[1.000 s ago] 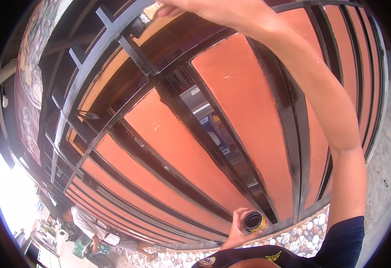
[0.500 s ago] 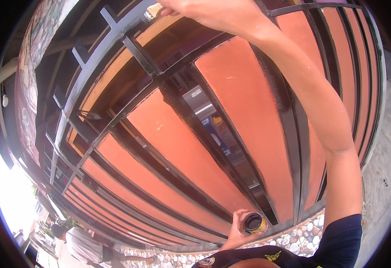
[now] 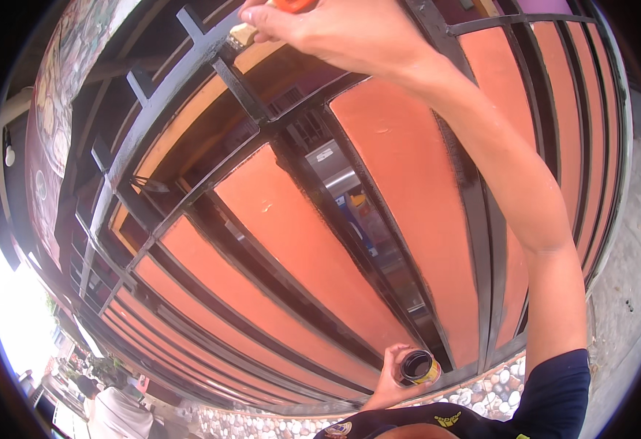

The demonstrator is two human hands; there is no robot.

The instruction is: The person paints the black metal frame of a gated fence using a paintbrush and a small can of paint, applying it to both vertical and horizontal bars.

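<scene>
High in the head view, my right hand (image 3: 287, 25) grips a paintbrush with an orange handle (image 3: 294, 4), its pale bristle end (image 3: 243, 33) at a grey metal top bar (image 3: 159, 94) with short uprights. At the bottom, my left hand (image 3: 390, 373) holds a small open can (image 3: 417, 366) with dark liquid inside and a yellow label, beside the lower edge of a railing of orange panels (image 3: 386, 183) framed by black metal bars.
A bystander in a white top (image 3: 115, 410) is at the lower left. Pebble-faced edging (image 3: 500, 388) runs below the railing, grey pavement (image 3: 628, 300) lies at right. A printed banner (image 3: 64, 124) and a light bulb (image 3: 9, 154) are at upper left.
My right hand and brush have shifted slightly down and left, and the orange handle now shows. The bystander has moved lower and leftward. My left hand stays with the can.
</scene>
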